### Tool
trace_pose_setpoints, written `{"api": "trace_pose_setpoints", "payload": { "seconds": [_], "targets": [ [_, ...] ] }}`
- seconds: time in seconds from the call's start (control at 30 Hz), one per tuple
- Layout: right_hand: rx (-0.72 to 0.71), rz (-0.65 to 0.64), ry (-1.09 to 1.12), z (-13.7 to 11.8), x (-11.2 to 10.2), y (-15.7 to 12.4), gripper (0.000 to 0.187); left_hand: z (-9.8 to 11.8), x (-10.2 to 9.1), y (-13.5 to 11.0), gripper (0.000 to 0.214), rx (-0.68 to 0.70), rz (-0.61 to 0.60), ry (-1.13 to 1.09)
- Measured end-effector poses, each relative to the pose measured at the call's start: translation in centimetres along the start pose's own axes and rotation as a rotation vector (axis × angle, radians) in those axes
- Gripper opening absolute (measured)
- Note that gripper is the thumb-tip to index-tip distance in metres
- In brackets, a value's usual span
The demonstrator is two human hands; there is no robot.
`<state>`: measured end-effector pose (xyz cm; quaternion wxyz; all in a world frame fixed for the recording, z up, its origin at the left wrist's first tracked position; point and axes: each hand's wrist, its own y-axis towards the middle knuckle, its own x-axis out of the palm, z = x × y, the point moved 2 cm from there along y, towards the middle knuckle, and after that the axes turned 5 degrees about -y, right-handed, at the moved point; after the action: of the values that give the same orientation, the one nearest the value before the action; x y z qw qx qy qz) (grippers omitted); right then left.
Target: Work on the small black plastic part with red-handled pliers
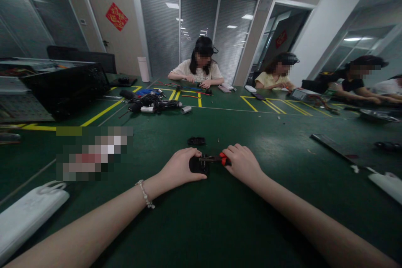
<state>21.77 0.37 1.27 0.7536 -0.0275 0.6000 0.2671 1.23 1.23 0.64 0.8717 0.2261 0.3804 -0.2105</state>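
Observation:
My left hand (178, 165), with a beaded bracelet at the wrist, grips a small black plastic housing (197, 170) against the green tabletop. Red-handled pliers (212, 158) are in my right hand (244, 160), their jaws pointing left over the housing. Whether the jaws pinch something inside is too small to tell. Just beyond the housing lies another black plastic piece (196, 140). A tiny thin item (218, 140), perhaps a screw, is to its right. My fingers hide part of the housing and most of the pliers' handles.
A heap of black tools and cables (150, 102) lies farther back, near a black computer case (69, 92). White objects (31, 217) (387, 186) flank my arms. A dark flat bar (333, 148) rests at right. Several people sit across the green table (150, 134).

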Motion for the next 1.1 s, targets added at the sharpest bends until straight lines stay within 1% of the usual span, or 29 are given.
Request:
{"api": "trace_pose_setpoints", "payload": {
  "seconds": [0.3, 0.5, 0.93, 1.1],
  "targets": [
    [0.004, -0.021, 0.004, 0.0, -0.2, 0.1, 0.026, -0.1, 0.0, 0.0, 0.059, -0.007, 0.000, 0.004],
    [-0.005, -0.019, -0.047, -0.1, -0.6, 0.0, 0.027, 0.1, -0.2, 0.0, 0.061, -0.008, -0.010, 0.016],
    [-0.001, 0.041, -0.203, -1.4, -2.7, -0.6, 0.023, -0.2, 0.2, 0.2, 0.061, 0.021, 0.025, -0.001],
    [0.017, 0.024, -0.164, -1.2, -2.4, -0.5, 0.023, -0.1, 0.2, 0.1, 0.061, 0.028, 0.032, -0.004]
  ]
}}
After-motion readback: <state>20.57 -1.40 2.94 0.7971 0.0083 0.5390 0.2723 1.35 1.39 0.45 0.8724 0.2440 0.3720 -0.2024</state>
